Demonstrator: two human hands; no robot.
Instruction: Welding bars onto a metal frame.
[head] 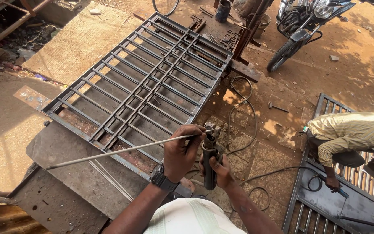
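Note:
My left hand (179, 151), with a dark wristwatch, pinches one end of a long thin grey welding rod (117, 152) that runs out to the left. That end meets the jaws of a dark electrode holder (209, 149). My right hand (220, 171) grips the holder's handle, keeping it upright. Both hands are close together above the near corner of a large grey metal window grille (152, 82). The grille lies flat on a rusty steel plate (66, 173).
A black cable (239, 112) loops over the paved ground to the right of the grille. A hammer (278, 107) lies beyond it. At right a person in a striped shirt (351, 132) bends over a second grille (325, 203). A motorcycle (304, 30) stands at top right.

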